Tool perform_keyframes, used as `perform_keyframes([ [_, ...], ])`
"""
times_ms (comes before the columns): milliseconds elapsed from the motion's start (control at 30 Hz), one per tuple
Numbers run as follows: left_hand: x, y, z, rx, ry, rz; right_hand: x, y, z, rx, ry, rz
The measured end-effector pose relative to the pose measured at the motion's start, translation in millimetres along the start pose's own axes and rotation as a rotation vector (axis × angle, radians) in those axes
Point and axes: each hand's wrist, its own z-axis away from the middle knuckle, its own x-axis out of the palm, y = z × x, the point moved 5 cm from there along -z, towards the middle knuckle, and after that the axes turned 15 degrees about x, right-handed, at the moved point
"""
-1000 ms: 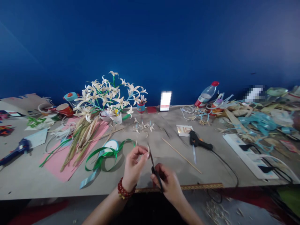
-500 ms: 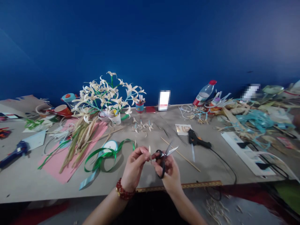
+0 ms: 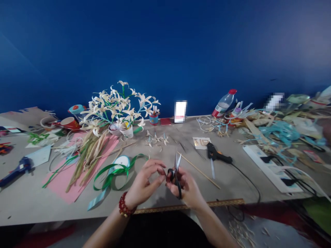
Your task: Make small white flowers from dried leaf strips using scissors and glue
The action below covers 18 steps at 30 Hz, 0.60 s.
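Note:
My right hand (image 3: 187, 187) holds a pair of black-handled scissors (image 3: 177, 165), its blades pointing up and slightly apart. Close to the handle loop, my left hand (image 3: 147, 181) has thumb and fingers drawn together; whatever is between the fingertips is too small to make out. A red bead bracelet circles the left wrist. Left of that hand lies a looped green ribbon (image 3: 110, 184) by a white spool (image 3: 123, 161). Beyond the hands, several small pale flower pieces (image 3: 156, 138) are on the table. A thin stick (image 3: 200, 170) lies right of the scissors.
White artificial flowers (image 3: 122, 103) stand in cups at the back. Dried husks (image 3: 89, 155) lie on pink paper (image 3: 62, 182). To the right are a black glue gun (image 3: 218, 154), a power strip (image 3: 271, 170) and a tilted bottle (image 3: 224, 103). A blue glue gun (image 3: 19, 168) rests far left.
The small pale petal-like piece at my left fingertips no longer shows. The scissors have turned more upright, with blades closer together. My left hand has shifted slightly left, its fingers extending more.

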Motion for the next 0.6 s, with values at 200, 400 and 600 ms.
perform_keyframes([
  [200, 6.2, -1, 2, -0.057, -0.084, 0.101, -10, -5, -3, 0.003, 0.096, -0.011],
  [400, 14.1, -9, 10, -0.136, 0.176, 0.237, -13, 3, 2, -0.057, 0.204, 0.009],
  [600, 16.6, -20, 18, -0.213, 0.482, 0.312, 7, 27, 20, -0.018, 0.034, 0.176],
])
